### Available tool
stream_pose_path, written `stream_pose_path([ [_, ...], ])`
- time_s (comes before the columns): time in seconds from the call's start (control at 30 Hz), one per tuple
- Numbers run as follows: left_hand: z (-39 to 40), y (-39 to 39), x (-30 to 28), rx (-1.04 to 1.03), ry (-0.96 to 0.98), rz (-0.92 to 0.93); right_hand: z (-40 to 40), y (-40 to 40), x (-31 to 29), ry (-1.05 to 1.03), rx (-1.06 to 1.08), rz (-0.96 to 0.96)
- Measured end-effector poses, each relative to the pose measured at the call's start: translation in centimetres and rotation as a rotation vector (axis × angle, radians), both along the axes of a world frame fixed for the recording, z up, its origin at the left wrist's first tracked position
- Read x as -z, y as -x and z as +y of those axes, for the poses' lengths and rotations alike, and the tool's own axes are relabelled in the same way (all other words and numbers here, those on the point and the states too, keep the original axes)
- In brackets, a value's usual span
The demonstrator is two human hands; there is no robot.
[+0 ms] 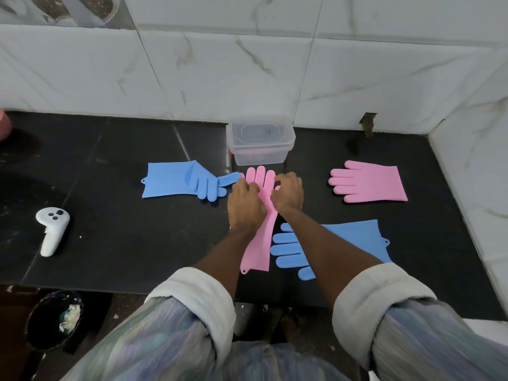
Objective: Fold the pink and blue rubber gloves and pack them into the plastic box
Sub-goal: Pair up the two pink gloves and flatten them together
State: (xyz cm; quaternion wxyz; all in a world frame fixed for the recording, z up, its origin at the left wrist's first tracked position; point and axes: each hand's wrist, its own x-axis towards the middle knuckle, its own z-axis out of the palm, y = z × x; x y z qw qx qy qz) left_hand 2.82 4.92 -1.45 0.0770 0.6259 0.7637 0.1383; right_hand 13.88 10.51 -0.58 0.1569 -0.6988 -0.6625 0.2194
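A pink glove (259, 244) lies lengthwise in the middle of the black counter, fingers pointing at the clear plastic box (260, 144) behind it. My left hand (244, 204) lies on its left side with fingers reaching over the palm. My right hand (287, 192) grips the glove's right edge near the thumb. A second pink glove (369, 182) lies flat at the right. One blue glove (182, 182) lies at the left, another blue glove (291, 250) near the front, partly under my right forearm.
A white hand controller (52, 229) lies on the counter at the left. White marble tiles wall the counter at the back and right. A dark bucket (52, 320) stands on the floor below the front edge.
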Motion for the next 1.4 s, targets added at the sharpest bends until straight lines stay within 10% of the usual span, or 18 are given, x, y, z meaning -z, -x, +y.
stream_pose_path([
  [0.33, 7.5, -11.4, -4.1, 0.272, 0.256, -0.411, 1.0, -13.3, -1.2, -0.030, 0.218, -0.042],
  [0.73, 12.8, -22.7, -1.3, -0.347, 0.505, -1.022, 2.6, -24.0, 0.3, 0.065, 0.229, 0.054],
  [0.93, 12.1, -24.5, -1.3, -0.008, 0.161, -0.572, 2.2, -24.3, 0.7, 0.033, 0.096, -0.049],
  [1.07, 11.7, -23.4, -3.2, 0.050, -0.049, -0.872, 1.9, -23.4, -0.4, -0.156, 0.229, -0.026],
  [1.2, 12.7, -19.6, -6.0, -0.322, -0.008, -1.424, 1.9, -21.3, -2.5, -0.318, 0.277, -0.098],
  [1.4, 10.1, -11.3, -7.4, -0.363, -0.008, -1.689, -0.1, -13.8, -5.5, -0.215, 0.272, 0.341],
])
